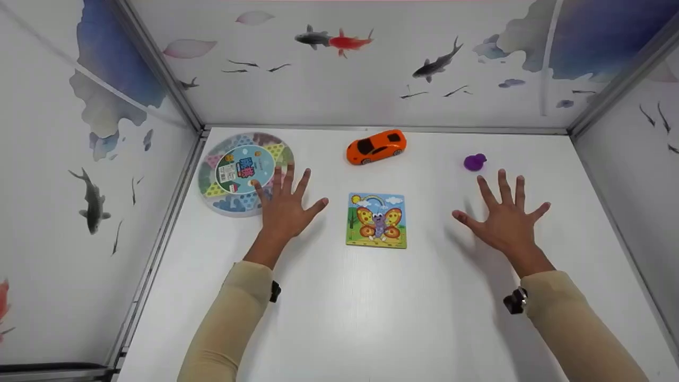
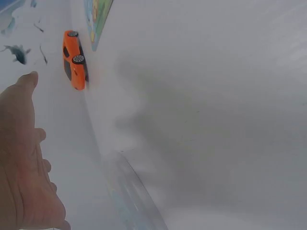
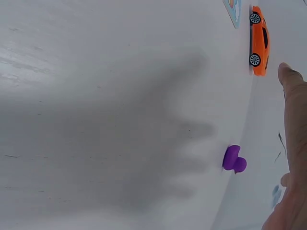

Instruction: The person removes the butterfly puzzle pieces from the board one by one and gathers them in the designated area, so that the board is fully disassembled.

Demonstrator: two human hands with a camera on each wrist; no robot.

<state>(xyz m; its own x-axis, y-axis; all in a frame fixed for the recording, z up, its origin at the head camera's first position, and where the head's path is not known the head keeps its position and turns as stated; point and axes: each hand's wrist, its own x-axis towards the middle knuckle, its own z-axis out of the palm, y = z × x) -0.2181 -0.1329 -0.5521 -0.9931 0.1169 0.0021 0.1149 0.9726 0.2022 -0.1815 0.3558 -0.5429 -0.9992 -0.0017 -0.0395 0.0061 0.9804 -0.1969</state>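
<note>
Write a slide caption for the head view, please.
Left hand and right hand spread above white table: patterned disc, orange car, butterfly board, purple duck.

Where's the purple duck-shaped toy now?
In the head view, the purple duck-shaped toy sits on the right side of the white tabletop, toward the back, just beyond the spread right hand.

Clear, glossy plastic is seen on the round case (image 1: pixel 245 168), shiny plastic on the orange car (image 1: pixel 376 147), smoothness on the purple duck (image 1: pixel 474 162), sheen on the desk (image 1: pixel 371 313), matt cloth in the sleeves (image 1: pixel 229 318).
</note>
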